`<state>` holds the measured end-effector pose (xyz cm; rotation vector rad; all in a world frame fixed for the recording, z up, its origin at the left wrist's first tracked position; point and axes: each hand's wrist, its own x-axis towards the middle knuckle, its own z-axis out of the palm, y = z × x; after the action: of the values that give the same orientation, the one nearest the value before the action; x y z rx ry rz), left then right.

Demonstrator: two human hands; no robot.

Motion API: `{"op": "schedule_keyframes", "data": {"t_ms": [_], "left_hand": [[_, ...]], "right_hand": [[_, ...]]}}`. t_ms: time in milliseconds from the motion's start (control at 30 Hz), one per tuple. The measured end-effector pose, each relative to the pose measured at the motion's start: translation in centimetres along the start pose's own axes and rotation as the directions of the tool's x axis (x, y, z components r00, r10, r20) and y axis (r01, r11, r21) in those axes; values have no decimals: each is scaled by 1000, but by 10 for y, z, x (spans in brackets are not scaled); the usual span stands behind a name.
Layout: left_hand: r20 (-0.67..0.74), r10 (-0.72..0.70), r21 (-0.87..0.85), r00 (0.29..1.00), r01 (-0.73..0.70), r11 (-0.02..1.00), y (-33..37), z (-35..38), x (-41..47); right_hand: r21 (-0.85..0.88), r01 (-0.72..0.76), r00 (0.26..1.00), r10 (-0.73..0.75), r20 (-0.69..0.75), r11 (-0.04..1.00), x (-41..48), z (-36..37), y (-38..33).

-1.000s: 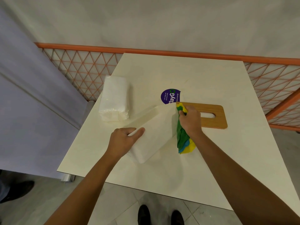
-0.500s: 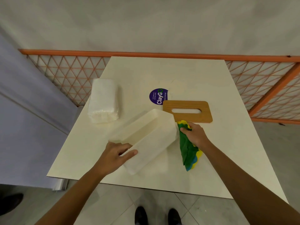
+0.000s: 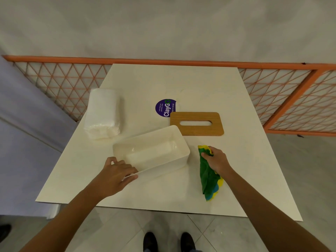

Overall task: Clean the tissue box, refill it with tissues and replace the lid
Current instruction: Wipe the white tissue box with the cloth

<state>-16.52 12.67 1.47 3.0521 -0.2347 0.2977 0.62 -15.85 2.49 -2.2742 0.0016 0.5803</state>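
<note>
Tissue box (image 3: 163, 170) is standing open, mid-table (image 3: 181, 84). Left hand (image 3: 116, 174) is gripping its near corner; right hand (image 3: 216, 160) is clutching the cloth (image 3: 209, 180) (just beside). Advice: bracing firmly while wiping inside.

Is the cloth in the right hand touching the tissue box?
Apart. The head view shows a strip of bare table between the cloth and the tissue box.

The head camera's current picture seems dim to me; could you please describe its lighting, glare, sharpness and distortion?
Head view: dim, even light, only faint shadows beside the tissue box; head view: small glare spots on the box's inner floor; head view: wide-angle stretch flares the table toward the camera; head view: soft overall, so the small print on the sticker is unreadable.
</note>
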Motion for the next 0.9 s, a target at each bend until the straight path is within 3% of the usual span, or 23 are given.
{"op": "schedule_keyframes", "data": {"t_ms": [67,200,400,600,733,900], "left_hand": [[0,-4,-3,1000,4,1000,-5,0,0],[153,-116,28,981,113,993,-1,-14,11],[195,-244,-143,950,274,951,70,-21,64],[493,-340,-145,801,461,876,139,-6,118],[430,-382,-93,818,461,883,148,-1,121],[347,-366,-236,863,458,857,146,-19,120]], "right_hand": [[1,-1,1000,1,1,1000,-1,-1,4],[1,-2,1000,2,-9,1000,-3,-3,10],[54,-18,1000,18,7,998,-8,-6,11],[110,-26,1000,24,20,994,-12,-5,21],[94,-31,1000,31,1,995,-13,-9,25],[156,43,999,-41,-21,987,-17,-15,15]]}}
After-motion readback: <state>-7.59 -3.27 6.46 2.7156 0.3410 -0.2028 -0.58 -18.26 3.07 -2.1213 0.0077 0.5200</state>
